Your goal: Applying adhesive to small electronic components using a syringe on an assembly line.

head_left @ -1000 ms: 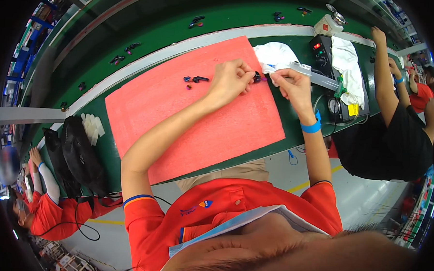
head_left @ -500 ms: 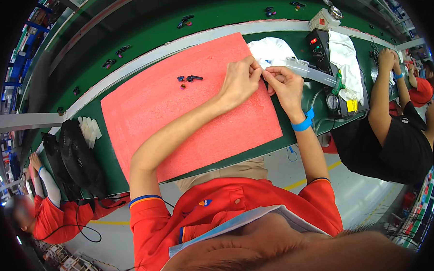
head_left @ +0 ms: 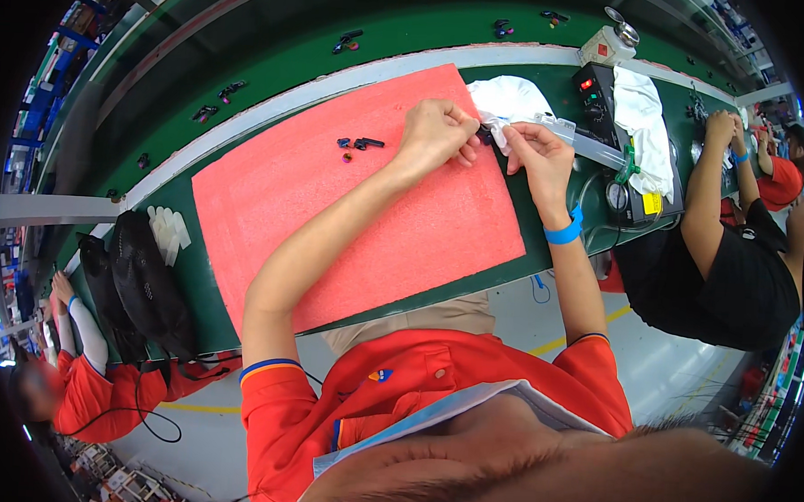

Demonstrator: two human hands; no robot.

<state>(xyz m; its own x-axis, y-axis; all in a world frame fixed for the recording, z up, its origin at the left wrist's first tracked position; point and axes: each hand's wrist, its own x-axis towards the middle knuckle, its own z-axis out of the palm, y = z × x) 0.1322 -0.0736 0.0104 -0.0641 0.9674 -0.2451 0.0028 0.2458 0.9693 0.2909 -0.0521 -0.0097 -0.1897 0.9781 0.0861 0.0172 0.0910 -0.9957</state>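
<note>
Over the right part of a pink foam mat [head_left: 287,219], my two hands meet close together. My left hand [head_left: 436,136] is closed, its thumb and fingers curled; a small dark piece shows beside the fingertips, too little seen to name. My right hand [head_left: 542,158], with a blue band at the wrist, pinches a bit of white cloth [head_left: 497,132] between thumb and fingers. On the mat, left of my hands, lie a small dark elongated part [head_left: 369,145], a small bluish dark part [head_left: 344,143] and a little round purple-orange part [head_left: 348,158].
A bunched white cloth [head_left: 512,96] lies beyond the mat. To the right stand a clear tube [head_left: 595,150] with a green end, a black control box [head_left: 595,107] and a bottle [head_left: 604,49]. At left are a black bag [head_left: 149,285] and pale finger cots [head_left: 168,232]. Co-workers sit either side.
My hands have drawn slightly apart, the left one shifting left. White cloth now shows at my right fingertips, with a dark bit beside it.
</note>
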